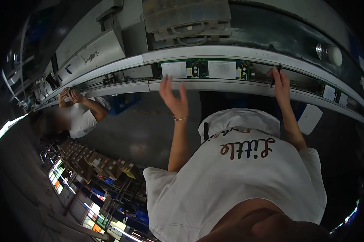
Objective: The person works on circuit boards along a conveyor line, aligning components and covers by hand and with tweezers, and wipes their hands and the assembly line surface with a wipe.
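Observation:
My left hand (174, 99) is at the near rail of the conveyor, its fingers apart and nothing held. Just beyond its fingertips lies a green circuit board (201, 69) carrying white rectangular covers, a left one (174, 70) and a right one (222, 69). To the right of that board, my right hand (282, 80) is closed around a slim black pen-like tool (272, 83), held above the conveyor track. Its exact kind is too small to make out. Another green circuit board with white parts (329, 92) sits farther right on the track.
Long metal rails (174, 86) border the conveyor. Behind it stand stacked clear plastic cases (188, 20) and a round white-capped object (334, 55). At far left another person (83, 117) holds something at the line. Cartons (105, 163) fill shelves behind.

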A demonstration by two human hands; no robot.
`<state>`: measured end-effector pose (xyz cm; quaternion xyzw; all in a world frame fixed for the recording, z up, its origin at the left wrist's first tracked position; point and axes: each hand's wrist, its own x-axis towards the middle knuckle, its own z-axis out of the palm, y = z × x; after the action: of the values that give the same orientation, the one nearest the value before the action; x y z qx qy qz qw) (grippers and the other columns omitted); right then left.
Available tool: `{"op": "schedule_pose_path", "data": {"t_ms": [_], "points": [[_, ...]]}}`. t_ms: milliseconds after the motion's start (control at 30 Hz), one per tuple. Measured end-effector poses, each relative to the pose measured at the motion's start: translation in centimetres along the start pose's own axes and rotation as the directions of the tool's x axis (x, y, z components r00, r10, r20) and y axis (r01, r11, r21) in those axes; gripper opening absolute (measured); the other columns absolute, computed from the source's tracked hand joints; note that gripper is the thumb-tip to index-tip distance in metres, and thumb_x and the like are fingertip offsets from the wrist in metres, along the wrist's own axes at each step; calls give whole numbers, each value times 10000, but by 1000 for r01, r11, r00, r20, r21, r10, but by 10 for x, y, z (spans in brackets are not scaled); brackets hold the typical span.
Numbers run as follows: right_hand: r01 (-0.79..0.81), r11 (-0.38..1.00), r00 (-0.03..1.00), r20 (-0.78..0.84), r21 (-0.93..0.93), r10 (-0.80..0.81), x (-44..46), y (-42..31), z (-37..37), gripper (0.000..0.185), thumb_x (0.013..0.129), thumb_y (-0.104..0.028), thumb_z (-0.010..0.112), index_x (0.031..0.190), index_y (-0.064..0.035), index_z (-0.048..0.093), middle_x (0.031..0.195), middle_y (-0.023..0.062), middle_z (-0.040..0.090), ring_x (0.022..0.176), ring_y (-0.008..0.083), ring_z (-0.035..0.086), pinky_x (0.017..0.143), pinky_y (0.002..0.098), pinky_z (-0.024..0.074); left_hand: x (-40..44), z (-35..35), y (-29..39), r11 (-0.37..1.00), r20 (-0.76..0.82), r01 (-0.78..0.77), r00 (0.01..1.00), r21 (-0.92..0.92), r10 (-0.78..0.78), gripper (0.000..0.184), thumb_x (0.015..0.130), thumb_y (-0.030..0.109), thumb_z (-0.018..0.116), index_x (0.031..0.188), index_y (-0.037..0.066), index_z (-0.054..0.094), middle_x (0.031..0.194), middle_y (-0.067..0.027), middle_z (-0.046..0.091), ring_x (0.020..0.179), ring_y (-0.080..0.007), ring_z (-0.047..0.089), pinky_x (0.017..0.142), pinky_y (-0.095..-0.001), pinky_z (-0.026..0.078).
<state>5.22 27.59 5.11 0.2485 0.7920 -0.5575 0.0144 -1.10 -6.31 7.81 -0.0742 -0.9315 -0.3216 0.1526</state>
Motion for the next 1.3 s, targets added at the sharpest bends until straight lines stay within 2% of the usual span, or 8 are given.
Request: {"op": "schedule_pose_path", "data": {"t_ms": [33,67,133,167,233,433,833,1300], "points": [[161,975,983,-116,155,-144,-4,-6,-5,317,960,-255,474,872,10,622,696,42,568,631,134,539,642,253,433,-1,7,20,995,84,-91,992,-26,93,379,784,101,680,1144,57,570,1250,-135,503,1140,-327,472,947,-420,367],[158,974,983,-119,164,-139,-7,-7,-15,317,960,-255,474,872,10,622,696,42,568,631,134,539,642,253,433,-3,15,38,982,165,-178,969,-59,185,362,754,80,704,1101,72,601,1237,-126,511,1134,-322,476,936,-417,378],[-155,941,988,23,300,155,-13,-4,-35,349,970,-285,446,878,4,620,780,72,606,673,120,584,659,245,462,-6,37,63,957,240,-245,931,-153,277,307,732,112,721,1025,90,630,1207,-121,520,1115,-316,483,919,-416,384],[-156,939,987,20,306,158,-17,-5,-34,349,970,-285,446,878,4,620,780,72,606,673,120,584,659,245,462,-5,46,71,956,244,-250,928,-152,282,307,732,112,721,1025,90,630,1207,-121,520,1115,-316,483,919,-416,384],[-209,724,963,9,657,269,-23,-13,-24,238,957,-212,483,948,-6,603,812,86,642,745,133,632,667,238,494,-2,61,84,945,296,-247,906,-213,303,306,702,118,735,988,84,631,1183,-119,525,1075,-305,493,890,-412,386],[-172,686,957,-47,707,288,-25,-9,14,202,821,-10,647,1019,20,616,863,95,669,794,156,664,665,232,514,6,85,96,955,349,-214,896,-204,275,302,681,130,748,965,93,652,1177,-125,521,1045,-314,486,872,-400,368],[-200,783,927,-145,589,345,-20,-3,38,225,803,-67,692,1013,2,645,809,71,684,705,121,659,578,197,445,9,102,101,952,393,-244,870,-183,299,273,674,158,736,923,67,673,1195,-112,521,1074,-295,471,915,-400,332],[-322,718,891,-58,618,450,-14,0,38,244,799,-74,696,1032,-16,651,803,55,683,654,94,630,582,199,436,13,109,103,943,415,-282,847,-179,332,288,654,173,739,899,36,675,1218,-118,515,1095,-301,467,948,-409,311]]}}
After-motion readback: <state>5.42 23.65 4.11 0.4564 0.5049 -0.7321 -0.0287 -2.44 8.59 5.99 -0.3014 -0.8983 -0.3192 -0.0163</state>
